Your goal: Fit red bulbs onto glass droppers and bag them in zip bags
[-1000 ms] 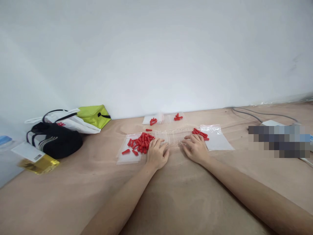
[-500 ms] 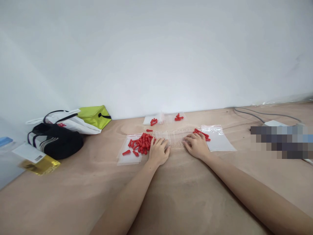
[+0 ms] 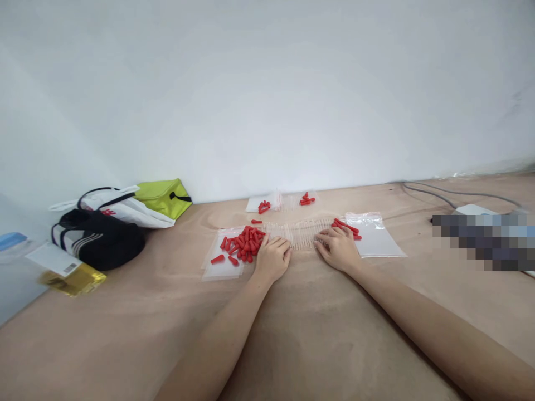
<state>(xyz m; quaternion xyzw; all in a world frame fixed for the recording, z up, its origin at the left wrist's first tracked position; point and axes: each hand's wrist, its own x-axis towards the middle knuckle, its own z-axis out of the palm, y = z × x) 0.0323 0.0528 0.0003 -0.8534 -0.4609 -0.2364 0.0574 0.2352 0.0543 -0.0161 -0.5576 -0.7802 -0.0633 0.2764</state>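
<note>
A row of thin clear tubes [image 3: 304, 234] lies side by side on the table between my hands. My left hand [image 3: 273, 256] rests over the row's left end, fingers stretched out. Beside it, a heap of red rubber bulbs [image 3: 244, 243] lies on clear zip bags [image 3: 221, 271]. At the right end of the row my right hand [image 3: 337, 247] lies with its fingers spread. Just beyond it are several more red bulbs [image 3: 346, 228], next to a clear zip bag [image 3: 378, 239]. My hands hide the tubes beneath them.
Further back lie small bags [image 3: 288, 201] with red bulbs on them, and one loose red bulb [image 3: 256, 221]. At left stand a black bag [image 3: 106, 245], a white bag [image 3: 148, 214], a lime-green bag [image 3: 161, 195] and a gold packet [image 3: 81, 281]. A grey cable [image 3: 463, 193] runs at right.
The view has shifted very slightly. Both hands stay at the ends of the tube row; the left fingers lie slightly closer together.
</note>
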